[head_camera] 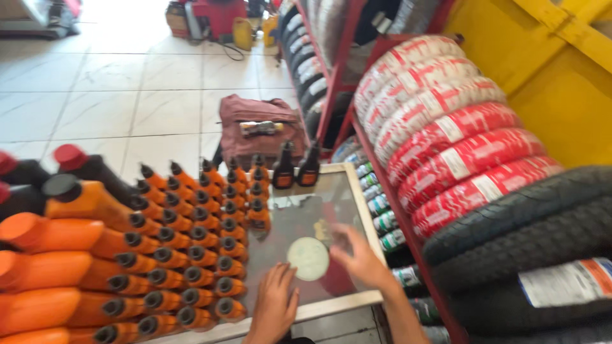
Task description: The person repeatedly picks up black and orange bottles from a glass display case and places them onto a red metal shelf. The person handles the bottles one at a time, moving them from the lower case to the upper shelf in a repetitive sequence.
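Note:
My left hand rests flat on the glass counter top, fingers together, just left of a pale round sticker. My right hand hovers over the glass to the right of that sticker, fingers spread and blurred, holding nothing. Rows of small orange bottles with black caps stand on the counter to the left of both hands. Two black bottles stand at the counter's far edge.
Larger orange and black bottles crowd the left side. A red rack on the right holds red-and-white wrapped tyres and bare black tyres. A maroon bag lies on the white tiled floor beyond the counter.

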